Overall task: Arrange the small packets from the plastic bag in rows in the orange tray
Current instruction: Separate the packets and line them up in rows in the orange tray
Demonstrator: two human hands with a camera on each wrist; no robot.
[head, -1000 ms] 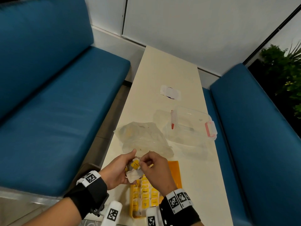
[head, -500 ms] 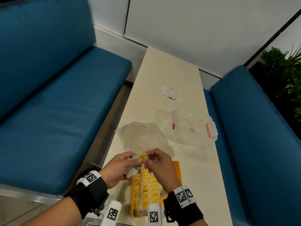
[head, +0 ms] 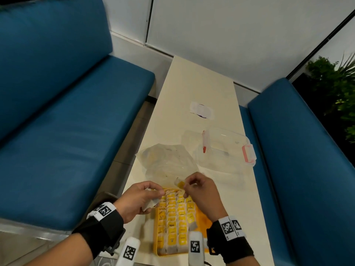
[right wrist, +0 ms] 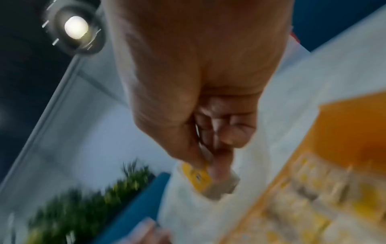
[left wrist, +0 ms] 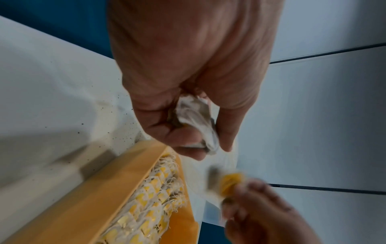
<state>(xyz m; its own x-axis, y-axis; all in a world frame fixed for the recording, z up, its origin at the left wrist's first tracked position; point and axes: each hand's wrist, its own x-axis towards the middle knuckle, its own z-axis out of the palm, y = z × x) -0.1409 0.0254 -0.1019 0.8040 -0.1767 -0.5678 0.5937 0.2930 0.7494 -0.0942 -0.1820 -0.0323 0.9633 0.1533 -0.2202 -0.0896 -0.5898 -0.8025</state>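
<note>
A single tea bag with a yellow tag is pinched between the thumb and fingers of the right hand, held just above the far end of the orange tray. Rows of tea bags are laid along the left and middle of the tray, while its right side is bare. A bunch of pale tea bags is gripped in the curled fingers of the left hand, at the tray's far left corner. The crumpled plastic bag is lying on the desk just beyond the tray, beside a clear lidded container.
</note>
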